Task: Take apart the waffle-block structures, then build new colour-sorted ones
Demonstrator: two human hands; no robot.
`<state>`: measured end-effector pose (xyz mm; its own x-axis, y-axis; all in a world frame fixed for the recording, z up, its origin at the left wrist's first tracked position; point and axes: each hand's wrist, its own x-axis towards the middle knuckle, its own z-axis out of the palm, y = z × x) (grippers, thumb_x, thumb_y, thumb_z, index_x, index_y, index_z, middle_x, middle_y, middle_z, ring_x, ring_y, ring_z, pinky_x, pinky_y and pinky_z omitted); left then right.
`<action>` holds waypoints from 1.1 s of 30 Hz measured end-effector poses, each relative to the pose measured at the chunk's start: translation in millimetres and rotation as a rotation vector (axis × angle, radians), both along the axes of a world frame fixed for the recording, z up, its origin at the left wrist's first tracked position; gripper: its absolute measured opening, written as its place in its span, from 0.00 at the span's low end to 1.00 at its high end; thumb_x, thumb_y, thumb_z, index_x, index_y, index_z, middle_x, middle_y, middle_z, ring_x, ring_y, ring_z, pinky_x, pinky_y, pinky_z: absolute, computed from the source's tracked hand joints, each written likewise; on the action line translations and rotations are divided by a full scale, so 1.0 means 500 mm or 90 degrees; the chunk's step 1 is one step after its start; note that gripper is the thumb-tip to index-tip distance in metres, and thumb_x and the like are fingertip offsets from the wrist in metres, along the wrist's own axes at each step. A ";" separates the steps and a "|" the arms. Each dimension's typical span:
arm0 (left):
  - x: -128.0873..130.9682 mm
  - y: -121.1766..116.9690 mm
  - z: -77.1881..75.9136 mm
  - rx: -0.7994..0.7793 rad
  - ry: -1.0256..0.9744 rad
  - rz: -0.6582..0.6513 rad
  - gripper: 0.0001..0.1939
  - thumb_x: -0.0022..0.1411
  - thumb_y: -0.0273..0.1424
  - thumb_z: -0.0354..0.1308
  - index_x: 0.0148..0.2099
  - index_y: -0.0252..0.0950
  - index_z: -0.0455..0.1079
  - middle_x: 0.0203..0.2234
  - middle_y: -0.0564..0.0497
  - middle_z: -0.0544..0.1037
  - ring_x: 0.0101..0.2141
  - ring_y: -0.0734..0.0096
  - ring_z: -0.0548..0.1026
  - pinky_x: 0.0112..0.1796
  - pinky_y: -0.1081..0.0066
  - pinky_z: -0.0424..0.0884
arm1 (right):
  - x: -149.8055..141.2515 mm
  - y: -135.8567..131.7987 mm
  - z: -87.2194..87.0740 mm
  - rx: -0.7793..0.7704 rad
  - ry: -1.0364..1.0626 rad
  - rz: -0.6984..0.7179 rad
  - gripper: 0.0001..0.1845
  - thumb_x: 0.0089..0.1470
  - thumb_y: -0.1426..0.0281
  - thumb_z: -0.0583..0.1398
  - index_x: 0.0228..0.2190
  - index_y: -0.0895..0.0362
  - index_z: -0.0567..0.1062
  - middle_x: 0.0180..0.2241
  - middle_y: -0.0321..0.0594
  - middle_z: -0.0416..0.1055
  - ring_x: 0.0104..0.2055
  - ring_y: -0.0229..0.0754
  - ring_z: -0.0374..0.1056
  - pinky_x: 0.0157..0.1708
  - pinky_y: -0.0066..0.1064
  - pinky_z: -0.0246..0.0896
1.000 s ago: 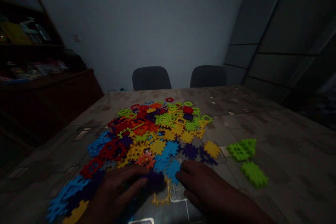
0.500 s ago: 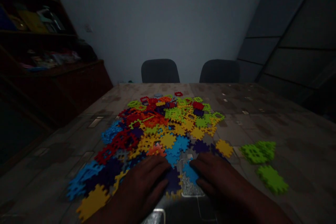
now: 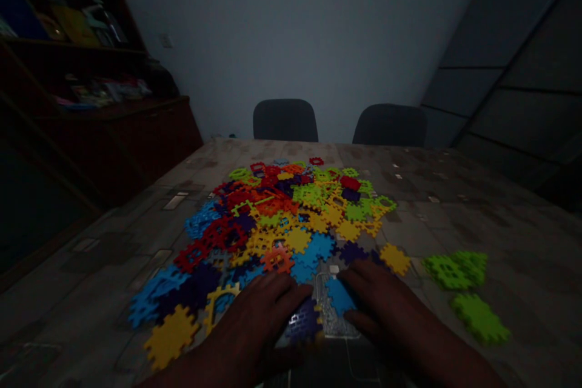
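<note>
My left hand [image 3: 259, 318] is closed on a dark purple interlocking tile [image 3: 302, 322] with a brick pattern, its fingers over the upper edge and the thumb below. A yellow toothed edge shows along the tile's right side and bottom. To the right, my right hand [image 3: 379, 300] pinches a light blue toothed tile [image 3: 340, 296] between fingers and thumb. The two tiles are apart. Just beyond both hands lie an orange window-like tile [image 3: 277, 259] and a flat light blue tile [image 3: 318, 248]. Beside my left forearm is a yellow tile [image 3: 171, 336].
A heap of red, yellow, green, blue and purple tiles [image 3: 282, 200] spreads over the patterned table [image 3: 464, 206]. Green tiles [image 3: 456, 270] lie apart at the right. Two dark chairs [image 3: 285, 120] stand behind the table, and a shelf cabinet [image 3: 150, 139] at the left.
My left hand has tilted the purple tile, so its brick pattern now catches the light. My right hand keeps its hold on the blue tile. The whole view has shifted slightly.
</note>
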<state>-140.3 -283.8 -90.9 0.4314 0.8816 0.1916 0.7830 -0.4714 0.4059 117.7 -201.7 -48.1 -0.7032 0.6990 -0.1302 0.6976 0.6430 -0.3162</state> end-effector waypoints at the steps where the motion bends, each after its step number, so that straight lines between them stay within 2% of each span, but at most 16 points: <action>1: 0.000 0.001 0.002 -0.001 0.000 0.006 0.49 0.49 0.26 0.77 0.67 0.48 0.54 0.53 0.45 0.73 0.49 0.50 0.72 0.45 0.53 0.72 | -0.002 0.002 0.001 0.005 -0.005 -0.006 0.20 0.55 0.76 0.63 0.50 0.58 0.75 0.50 0.53 0.72 0.50 0.56 0.69 0.49 0.47 0.65; 6: -0.009 0.004 0.006 -0.013 0.003 0.012 0.42 0.56 0.38 0.75 0.66 0.48 0.56 0.54 0.45 0.72 0.50 0.50 0.72 0.48 0.53 0.71 | -0.003 0.010 -0.007 0.007 0.031 -0.004 0.20 0.56 0.75 0.63 0.51 0.56 0.75 0.50 0.51 0.72 0.50 0.55 0.69 0.48 0.47 0.66; 11: -0.014 0.004 0.002 0.065 0.002 -0.013 0.35 0.66 0.48 0.63 0.68 0.45 0.54 0.56 0.42 0.72 0.52 0.50 0.72 0.50 0.53 0.70 | 0.008 0.013 -0.001 -0.007 0.058 0.006 0.20 0.58 0.78 0.62 0.52 0.56 0.75 0.50 0.49 0.74 0.50 0.53 0.70 0.49 0.47 0.67; 15: -0.011 0.004 0.003 0.111 0.006 -0.018 0.29 0.70 0.44 0.60 0.67 0.44 0.56 0.54 0.43 0.74 0.50 0.50 0.72 0.50 0.53 0.70 | 0.007 0.009 0.008 -0.001 0.065 0.033 0.22 0.55 0.79 0.63 0.52 0.57 0.75 0.51 0.50 0.74 0.52 0.55 0.70 0.50 0.48 0.67; 19: -0.007 0.006 0.010 0.133 -0.003 -0.033 0.28 0.69 0.39 0.59 0.66 0.42 0.55 0.52 0.43 0.76 0.48 0.51 0.73 0.46 0.54 0.71 | 0.004 0.008 0.006 0.020 0.065 0.034 0.20 0.54 0.79 0.63 0.49 0.56 0.76 0.50 0.51 0.74 0.50 0.55 0.71 0.47 0.47 0.69; 25: -0.008 0.005 0.015 0.150 -0.018 -0.033 0.26 0.73 0.42 0.53 0.67 0.40 0.55 0.52 0.43 0.76 0.50 0.52 0.73 0.53 0.51 0.67 | 0.009 0.010 -0.001 0.053 0.073 0.021 0.24 0.51 0.79 0.65 0.50 0.55 0.76 0.48 0.49 0.76 0.48 0.55 0.72 0.46 0.46 0.69; 29: -0.011 0.006 0.017 0.135 -0.023 -0.032 0.23 0.75 0.44 0.49 0.67 0.42 0.55 0.52 0.44 0.76 0.49 0.53 0.73 0.52 0.53 0.68 | 0.010 0.010 0.006 0.048 0.071 0.011 0.22 0.51 0.80 0.65 0.49 0.55 0.77 0.46 0.49 0.76 0.48 0.55 0.72 0.46 0.46 0.69; 33: -0.008 0.006 0.022 0.159 -0.017 -0.040 0.25 0.75 0.43 0.51 0.67 0.41 0.54 0.52 0.42 0.76 0.50 0.53 0.73 0.51 0.53 0.67 | 0.006 0.011 0.003 0.053 0.083 0.005 0.19 0.52 0.78 0.65 0.47 0.55 0.78 0.46 0.48 0.77 0.47 0.54 0.72 0.47 0.46 0.68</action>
<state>-144.1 -281.1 -79.8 0.4764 0.7769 0.4117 0.7393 -0.6074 0.2908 120.6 -196.2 -46.8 -0.7158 0.6980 0.0204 0.6491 0.6759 -0.3490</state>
